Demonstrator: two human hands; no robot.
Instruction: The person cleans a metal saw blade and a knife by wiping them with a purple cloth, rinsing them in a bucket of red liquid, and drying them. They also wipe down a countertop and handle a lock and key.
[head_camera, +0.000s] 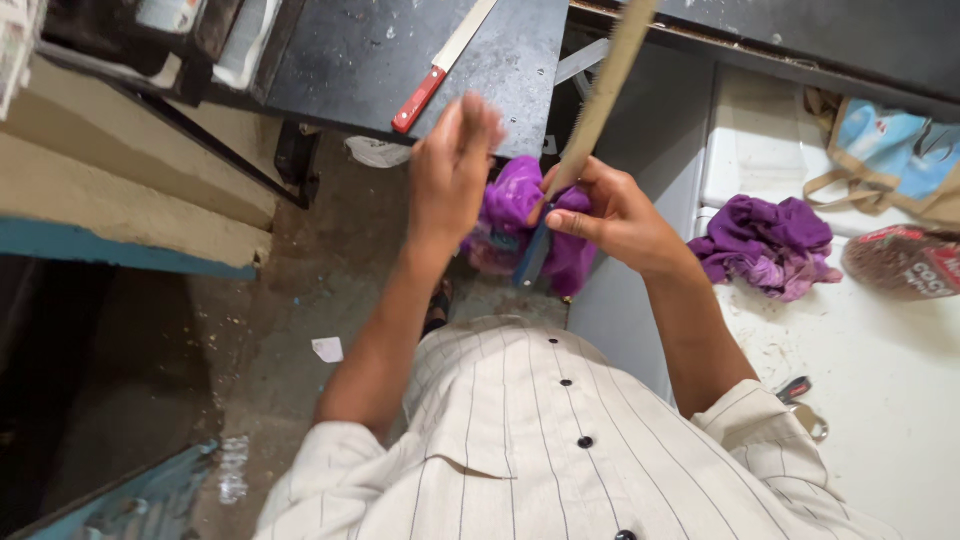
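Note:
My right hand (615, 215) grips a long toothed blade (605, 95) with a blue handle (532, 255); the blade points up and away from me. A purple cloth (518, 205) is bunched around the blade just above the handle, between both hands. My left hand (452, 165) is raised beside the cloth, fingers together and blurred. Whether it touches the cloth is unclear.
A red-handled knife (440, 68) lies on a dark metal table (360, 60) ahead. To the right, a white surface (880, 380) carries another purple cloth (768, 245), a blue bag (890, 150) and a brown packet (905, 262). Below is a dirty concrete floor (300, 300).

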